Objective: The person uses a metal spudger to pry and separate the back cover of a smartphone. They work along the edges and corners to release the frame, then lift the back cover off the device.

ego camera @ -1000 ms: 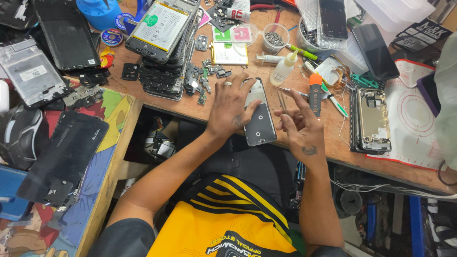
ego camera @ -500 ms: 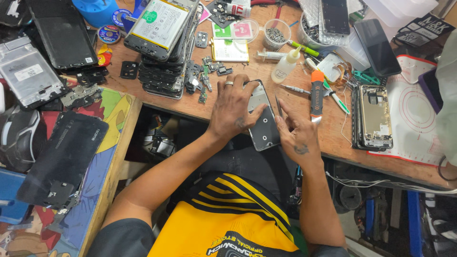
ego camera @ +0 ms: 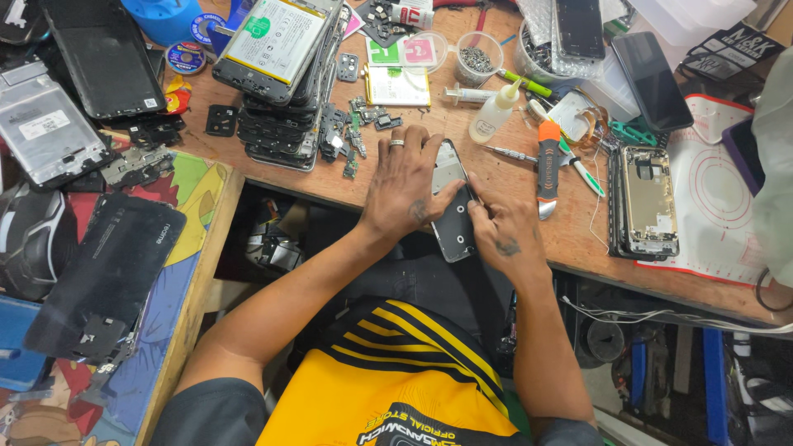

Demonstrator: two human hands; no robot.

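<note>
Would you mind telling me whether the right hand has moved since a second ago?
Yes. The right hand has shifted left, away from the orange-handled tool, and now presses on the grey phone frame.
</note>
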